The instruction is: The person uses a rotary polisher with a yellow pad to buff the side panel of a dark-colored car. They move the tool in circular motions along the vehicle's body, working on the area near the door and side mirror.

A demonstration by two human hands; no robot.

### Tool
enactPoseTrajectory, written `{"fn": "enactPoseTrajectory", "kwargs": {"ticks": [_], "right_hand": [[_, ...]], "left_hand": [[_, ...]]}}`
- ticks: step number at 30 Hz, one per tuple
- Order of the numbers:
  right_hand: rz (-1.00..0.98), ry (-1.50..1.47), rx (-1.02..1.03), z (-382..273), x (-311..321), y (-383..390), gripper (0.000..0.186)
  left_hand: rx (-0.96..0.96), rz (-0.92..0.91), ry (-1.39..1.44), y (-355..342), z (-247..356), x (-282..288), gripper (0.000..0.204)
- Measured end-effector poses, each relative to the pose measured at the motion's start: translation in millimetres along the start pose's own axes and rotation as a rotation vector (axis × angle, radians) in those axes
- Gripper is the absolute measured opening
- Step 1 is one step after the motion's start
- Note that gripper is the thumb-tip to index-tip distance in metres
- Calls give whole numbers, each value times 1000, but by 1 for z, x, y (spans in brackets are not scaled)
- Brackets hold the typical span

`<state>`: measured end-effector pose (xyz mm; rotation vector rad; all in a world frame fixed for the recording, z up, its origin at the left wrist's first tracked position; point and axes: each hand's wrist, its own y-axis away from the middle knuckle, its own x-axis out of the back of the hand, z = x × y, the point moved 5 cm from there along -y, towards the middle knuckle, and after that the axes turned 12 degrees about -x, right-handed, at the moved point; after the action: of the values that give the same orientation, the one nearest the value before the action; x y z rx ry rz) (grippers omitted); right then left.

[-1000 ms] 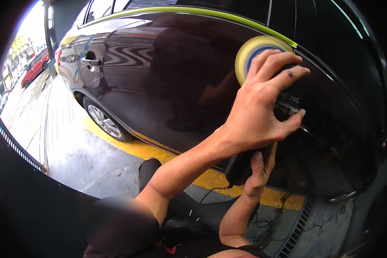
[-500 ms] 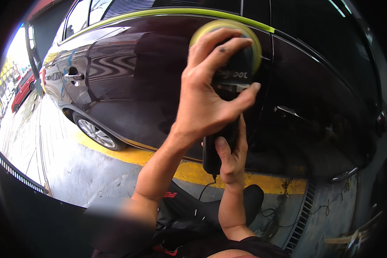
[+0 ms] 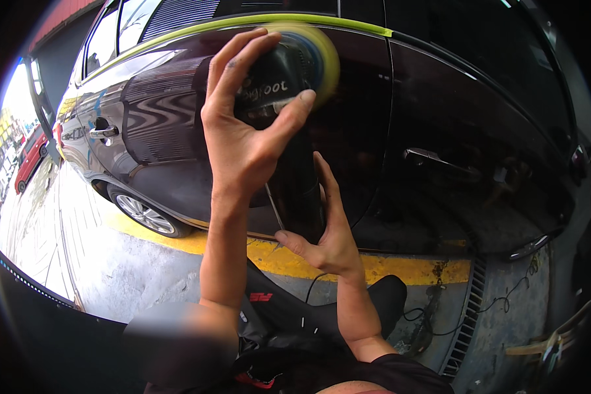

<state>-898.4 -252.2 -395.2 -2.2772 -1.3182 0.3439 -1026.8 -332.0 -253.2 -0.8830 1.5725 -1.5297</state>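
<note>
A black electric polisher (image 3: 298, 187) is held up against the dark car door (image 3: 354, 138). My left hand (image 3: 240, 144) is wrapped over its head, fingers on the far side and thumb on the near right. Lower down, my right hand (image 3: 331, 246) grips the handle, with its thumb on the left and fingers along the right side. The round yellow pad (image 3: 329, 65) looks smeared by spinning and sits at the upper part of the panel, just below a strip of yellow-green tape (image 3: 197, 26). Its contact face is hidden.
Chrome door handles (image 3: 104, 131) stick out at left and right. A rear wheel (image 3: 144, 213) stands by the yellow floor stripe (image 3: 269, 256). The polisher's cord hangs below; a black cable (image 3: 499, 305) crosses a floor grate (image 3: 463, 322). A red car (image 3: 31, 161) is outside.
Both hands and the polisher have shifted left across the door panel. The tool now tilts, with its head to the upper left of the right hand.
</note>
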Motion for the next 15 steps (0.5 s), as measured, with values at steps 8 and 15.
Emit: {"fn": "enactPoseTrajectory", "kwargs": {"ticks": [8,15], "right_hand": [[33,-19,-89,-11,8,10,106],[104,-183,-153,-41,8,21,96]], "left_hand": [[55,-16,97,-8,2,-14,65],[79,-126,54,-36,11,-32,66]]}}
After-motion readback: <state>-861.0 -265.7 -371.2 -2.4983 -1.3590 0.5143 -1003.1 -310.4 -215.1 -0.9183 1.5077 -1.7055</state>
